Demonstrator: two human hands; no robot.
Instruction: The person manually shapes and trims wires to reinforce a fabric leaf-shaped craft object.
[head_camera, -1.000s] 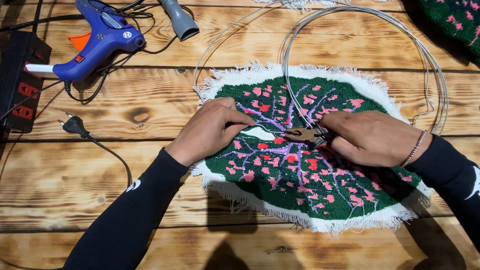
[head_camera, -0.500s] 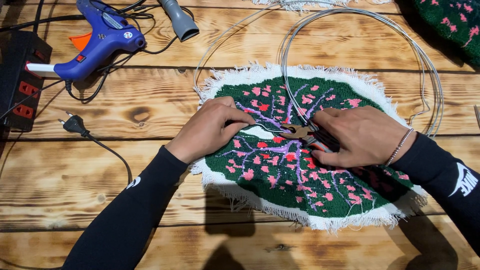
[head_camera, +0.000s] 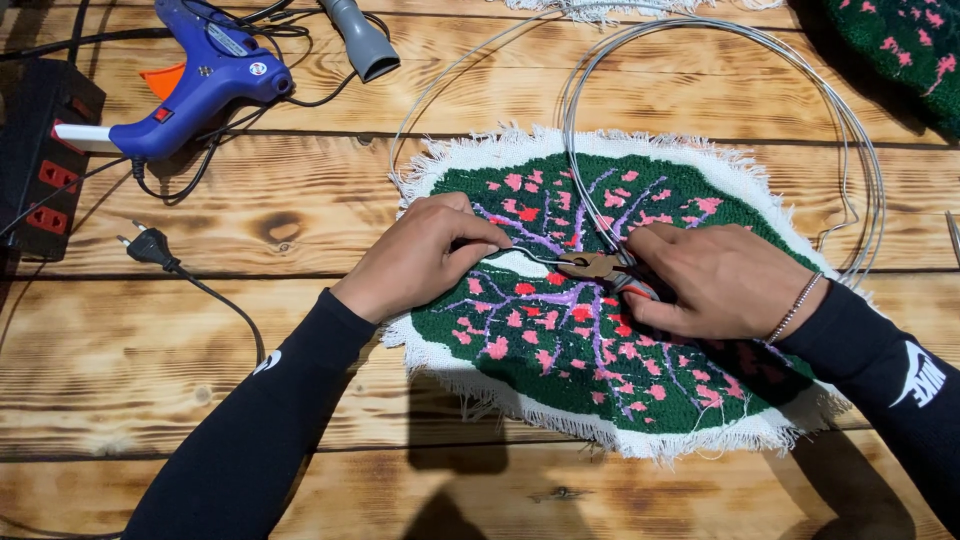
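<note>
A round tufted rug (head_camera: 560, 390), green with pink blossoms, purple branches and a white fringe, lies on the wooden table (head_camera: 330, 200). My left hand (head_camera: 420, 255) rests on its left side and pinches the end of a thin metal wire (head_camera: 530, 258). My right hand (head_camera: 715, 280) grips pliers (head_camera: 590, 266) whose jaws close on that wire over the rug's middle. The wire runs on into a large silver coil (head_camera: 850, 130) lying over the rug's upper right.
A blue glue gun (head_camera: 205, 85) with an orange trigger lies at top left beside a black power strip (head_camera: 40, 140). A black plug (head_camera: 150, 247) and cable trail left of my arm. A grey nozzle (head_camera: 360, 40) sits at top. Another green rug (head_camera: 900, 50) shows at top right.
My right hand has shifted slightly left with the pliers, and the wrist has turned. My left hand keeps its pinch on the wire.
</note>
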